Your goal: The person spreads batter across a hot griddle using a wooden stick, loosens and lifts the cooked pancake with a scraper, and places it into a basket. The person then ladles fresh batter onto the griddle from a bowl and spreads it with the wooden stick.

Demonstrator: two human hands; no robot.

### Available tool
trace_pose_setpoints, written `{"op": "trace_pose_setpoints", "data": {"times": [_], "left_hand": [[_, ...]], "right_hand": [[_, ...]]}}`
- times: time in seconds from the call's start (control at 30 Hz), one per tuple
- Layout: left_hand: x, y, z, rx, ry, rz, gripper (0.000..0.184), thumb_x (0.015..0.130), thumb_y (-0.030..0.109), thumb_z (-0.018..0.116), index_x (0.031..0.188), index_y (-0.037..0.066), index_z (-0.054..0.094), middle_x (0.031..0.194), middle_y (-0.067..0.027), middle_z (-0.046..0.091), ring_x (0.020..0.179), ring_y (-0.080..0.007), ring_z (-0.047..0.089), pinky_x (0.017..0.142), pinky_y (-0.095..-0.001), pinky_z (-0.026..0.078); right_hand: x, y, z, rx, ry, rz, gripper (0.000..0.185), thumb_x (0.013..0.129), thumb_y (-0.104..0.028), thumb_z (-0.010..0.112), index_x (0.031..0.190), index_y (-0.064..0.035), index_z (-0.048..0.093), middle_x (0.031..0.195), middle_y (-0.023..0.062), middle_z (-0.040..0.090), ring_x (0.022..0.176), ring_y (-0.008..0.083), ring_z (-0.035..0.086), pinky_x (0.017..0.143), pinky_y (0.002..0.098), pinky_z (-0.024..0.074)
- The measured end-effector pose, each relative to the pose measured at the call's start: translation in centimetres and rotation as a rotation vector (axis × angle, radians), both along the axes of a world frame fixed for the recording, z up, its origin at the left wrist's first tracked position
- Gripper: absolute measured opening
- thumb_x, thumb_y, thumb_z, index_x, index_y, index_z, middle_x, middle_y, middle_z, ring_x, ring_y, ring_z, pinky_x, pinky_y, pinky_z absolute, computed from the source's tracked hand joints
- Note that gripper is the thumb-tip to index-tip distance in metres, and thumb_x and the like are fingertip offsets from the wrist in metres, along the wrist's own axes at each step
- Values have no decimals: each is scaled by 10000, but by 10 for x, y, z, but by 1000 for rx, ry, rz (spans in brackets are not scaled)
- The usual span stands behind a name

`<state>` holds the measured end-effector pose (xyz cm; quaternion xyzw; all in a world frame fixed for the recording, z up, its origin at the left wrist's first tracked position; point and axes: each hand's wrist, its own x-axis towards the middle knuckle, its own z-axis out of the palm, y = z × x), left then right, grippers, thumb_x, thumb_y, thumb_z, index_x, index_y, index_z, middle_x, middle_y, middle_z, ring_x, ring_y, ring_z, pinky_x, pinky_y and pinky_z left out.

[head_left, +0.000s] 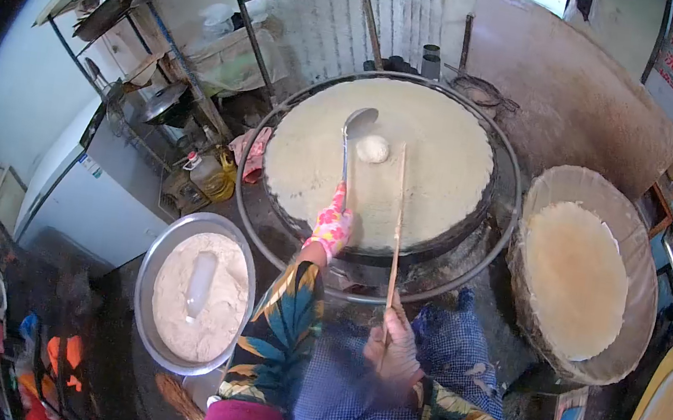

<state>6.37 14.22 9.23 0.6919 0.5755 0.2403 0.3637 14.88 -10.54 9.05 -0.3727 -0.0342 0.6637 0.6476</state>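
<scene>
My left hand [331, 228], in a pink and white patterned glove, is closed round the handle of a metal ladle [361, 120]. The ladle's bowl is over a wide round griddle covered by a thin pale batter sheet [444, 165]. A small white lump of dough [373, 148] sits on the sheet, right of the ladle. My bare right hand [395, 343] grips the lower end of a long thin wooden stick [397, 243]. The stick's far end reaches over the sheet beside the lump.
A metal bowl of dough [158, 339] stands at the lower left, near an oil bottle [209, 176]. On the right, a lined basket [642, 310] holds a round flat pancake [574, 275]. A metal ring [515, 200] surrounds the griddle.
</scene>
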Motion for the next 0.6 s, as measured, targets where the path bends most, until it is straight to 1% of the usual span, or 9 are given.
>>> {"op": "trace_pose_setpoints", "data": {"times": [0.17,0.23,0.3,0.37,0.4,0.43,0.47,0.53,0.6], "left_hand": [[30,-55,33,-254,-287,2,615,903,155,433,1443,246,155,703,-111,560,481,-171,523,426,-330,444],[40,-63,42,-483,-630,66,654,910,136,421,1447,255,68,699,-87,508,458,-170,497,395,-315,431],[41,-61,44,-482,-721,88,578,910,128,435,1409,184,148,718,-90,486,471,-179,504,403,-320,443],[40,-48,41,-507,-947,78,332,905,121,475,1221,81,382,740,-68,520,496,-181,528,419,-290,455],[33,-38,43,-469,-960,54,117,886,100,502,973,31,469,743,-82,534,505,-179,536,436,-293,461],[21,-33,50,-572,-1172,113,93,871,86,539,898,11,490,759,-82,532,525,-150,519,443,-259,456],[11,-36,69,-543,-1253,210,97,874,85,548,891,19,479,772,-72,527,544,-118,491,446,-217,441],[-32,-32,79,-818,-1829,86,63,888,78,512,850,47,472,687,-3,435,526,-79,419,453,-197,387],[-73,-54,92,-674,-1637,131,92,911,108,487,840,64,449,670,24,415,506,-49,398,424,-169,348]], "right_hand": [[-22,18,4,-89,22,100,479,905,-303,524,1355,-323,362,516,-11,420,408,116,402,394,282,368],[-22,32,11,-28,84,146,476,903,-303,528,1350,-333,368,517,-14,420,400,106,396,378,254,345],[-24,51,-1,-4,41,111,457,905,-275,523,1343,-290,394,512,-27,401,380,89,369,348,240,301],[-26,65,-1,13,52,49,436,908,-246,514,1334,-240,421,508,-42,381,363,71,343,320,232,262],[-10,55,8,18,-52,173,426,905,-229,514,1324,-221,437,513,-51,376,364,64,343,318,228,268],[8,47,24,22,-158,294,417,902,-212,513,1314,-203,452,517,-60,372,364,56,344,317,224,275],[24,42,26,48,-180,345,417,898,-185,509,1312,-205,457,526,-67,375,370,49,347,323,209,278],[50,23,34,110,-509,229,435,888,-142,525,1316,-165,451,582,-67,403,395,28,331,335,187,280],[87,26,18,229,-512,-19,426,889,-139,536,1307,-136,458,625,-70,446,412,29,355,339,193,301]]}}
